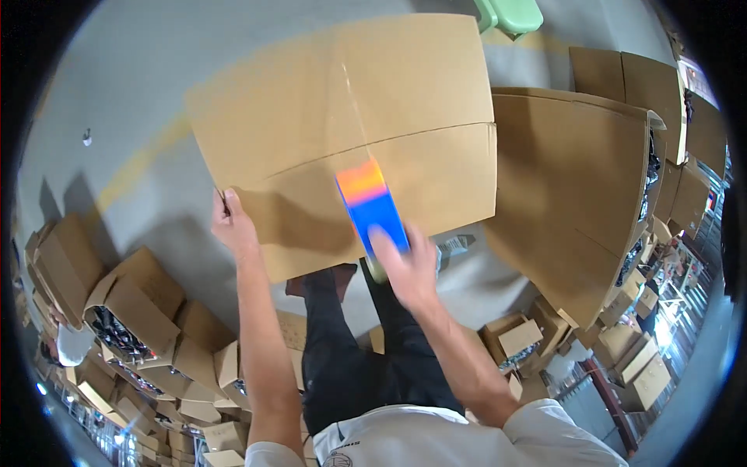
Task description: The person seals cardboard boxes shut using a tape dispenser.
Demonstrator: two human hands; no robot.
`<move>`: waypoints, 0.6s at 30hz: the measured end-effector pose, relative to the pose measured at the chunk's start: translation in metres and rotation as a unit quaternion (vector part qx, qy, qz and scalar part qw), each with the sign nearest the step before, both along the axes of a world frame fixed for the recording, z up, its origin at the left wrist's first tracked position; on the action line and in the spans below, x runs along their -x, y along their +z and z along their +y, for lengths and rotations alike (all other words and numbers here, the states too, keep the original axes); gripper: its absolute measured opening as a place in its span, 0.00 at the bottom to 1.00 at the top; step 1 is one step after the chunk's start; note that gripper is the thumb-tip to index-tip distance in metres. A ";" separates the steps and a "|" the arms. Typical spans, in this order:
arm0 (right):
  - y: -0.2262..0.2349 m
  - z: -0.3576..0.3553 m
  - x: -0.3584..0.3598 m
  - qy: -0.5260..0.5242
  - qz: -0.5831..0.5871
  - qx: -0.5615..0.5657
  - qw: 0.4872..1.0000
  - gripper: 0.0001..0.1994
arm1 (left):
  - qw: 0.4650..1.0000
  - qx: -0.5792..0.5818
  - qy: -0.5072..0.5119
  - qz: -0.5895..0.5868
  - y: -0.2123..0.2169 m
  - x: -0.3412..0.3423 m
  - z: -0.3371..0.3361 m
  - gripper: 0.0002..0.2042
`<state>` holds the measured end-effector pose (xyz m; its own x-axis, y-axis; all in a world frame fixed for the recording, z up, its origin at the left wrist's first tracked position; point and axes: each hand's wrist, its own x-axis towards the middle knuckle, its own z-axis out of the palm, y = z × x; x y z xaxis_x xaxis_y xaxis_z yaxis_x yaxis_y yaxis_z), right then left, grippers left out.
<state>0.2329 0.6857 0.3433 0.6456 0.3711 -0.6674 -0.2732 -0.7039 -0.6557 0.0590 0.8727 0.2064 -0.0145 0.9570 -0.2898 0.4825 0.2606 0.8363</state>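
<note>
A large cardboard box point(420, 78) stands in front of me with its broad face toward me. My left hand point(233, 219) grips its left edge, fingers closed round the cardboard. In my right hand point(406, 261) is a blue and orange tape dispenser point(377, 222), blurred by motion, over the lower middle of the box. Its orange end points up along the box. A thin pale line, perhaps tape or a seam, runs upward from there, and a long crease crosses the face.
Another large cardboard box point(568, 163) stands directly to the right. Open cartons point(136, 311) with dark contents crowd the lower left, and more point(517, 338) lie at lower right. A green stool point(517, 14) is at the top. Yellow floor marking point(144, 163) runs left.
</note>
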 end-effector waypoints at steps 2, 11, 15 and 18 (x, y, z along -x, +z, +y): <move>0.016 -0.090 0.043 -0.033 0.071 0.069 0.995 0.15 | 1.000 0.007 -0.002 0.028 0.007 -0.005 0.001 0.16; -0.144 -0.107 0.066 -0.139 0.089 0.118 0.979 0.23 | 1.000 -0.023 -0.007 -0.003 -0.004 -0.014 -0.011 0.20; -0.092 -0.098 0.090 0.170 0.272 0.198 0.926 0.29 | 1.000 -0.010 -0.010 -0.003 -0.011 0.012 0.004 0.21; 0.026 -0.064 0.008 0.217 0.189 0.092 0.953 0.22 | 0.997 0.010 0.025 -0.069 0.003 -0.016 -0.007 0.22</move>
<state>0.2245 0.6219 0.3693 0.1587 0.4035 -0.9011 -0.1226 -0.8975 -0.4235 0.0753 0.8660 0.2097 -0.0209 0.9503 -0.3108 0.3486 0.2983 0.8885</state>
